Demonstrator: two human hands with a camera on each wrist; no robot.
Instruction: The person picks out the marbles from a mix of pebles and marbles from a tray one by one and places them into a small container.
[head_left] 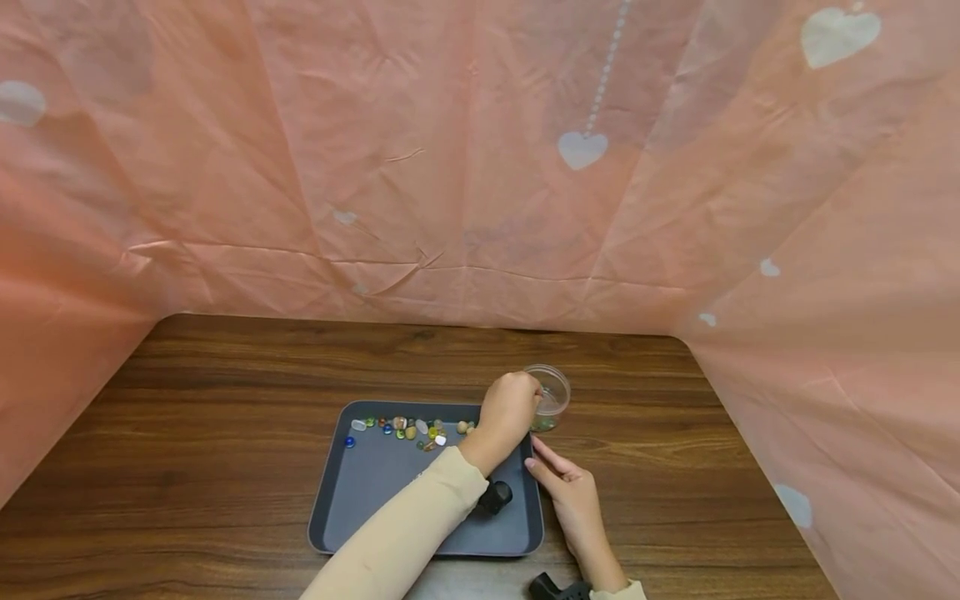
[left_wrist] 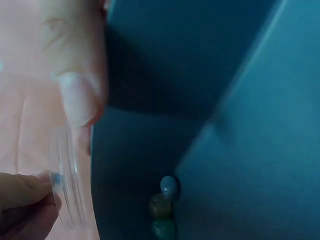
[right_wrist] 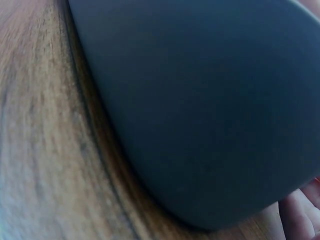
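Note:
My left hand (head_left: 512, 408) reaches across the far right of the grey tray (head_left: 390, 500), its curled fingers at the mouth of a clear plastic cup (head_left: 551, 404). In the left wrist view its fingertips pinch a small bluish bead (left_wrist: 56, 178) by the cup's rim. Green pieces show at the cup's bottom. My right hand (head_left: 577, 496) holds the tray's right edge near the far corner, thumb over the rim and fingers outside. Several glass beads and stones (head_left: 411, 432) lie along the tray's far side. The right fingers are mostly hidden in the right wrist view.
The tray and cup stand on a dark wooden table (head_left: 225, 450). A pink cloth (head_left: 450, 167) with white hearts hangs behind and at both sides. Black wrist cameras (head_left: 495, 497) are on both wrists.

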